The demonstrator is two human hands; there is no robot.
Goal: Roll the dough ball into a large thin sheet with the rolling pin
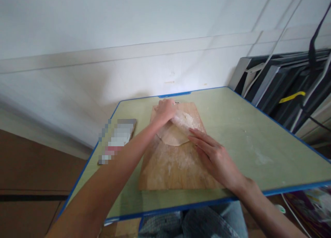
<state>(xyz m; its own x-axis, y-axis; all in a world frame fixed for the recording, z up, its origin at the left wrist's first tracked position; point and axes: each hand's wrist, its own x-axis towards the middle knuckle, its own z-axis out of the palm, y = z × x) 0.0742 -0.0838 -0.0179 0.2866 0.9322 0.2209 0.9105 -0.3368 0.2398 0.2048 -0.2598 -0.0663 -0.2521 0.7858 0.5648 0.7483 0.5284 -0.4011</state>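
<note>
A pale rolling pin [181,121], dusted with flour, lies at a slant over a flat round of dough [173,136]. My left hand [167,110] is curled closed over the pin's far left end. At the near right end, my right hand [210,150] has its fingers stretched out, fingertips touching the pin; its thumb is hidden. Under the dough is a wooden board [173,172] with loose flour scattered over it. Part of the dough's left side is hidden by my left hand and forearm.
The board rests on a light green table [258,138] with blue edging. A blurred-out phone-like slab [117,138] lies left of the board. Behind stands a white wall [144,69]. Dark flat panels [284,79] and hanging cables are to the right.
</note>
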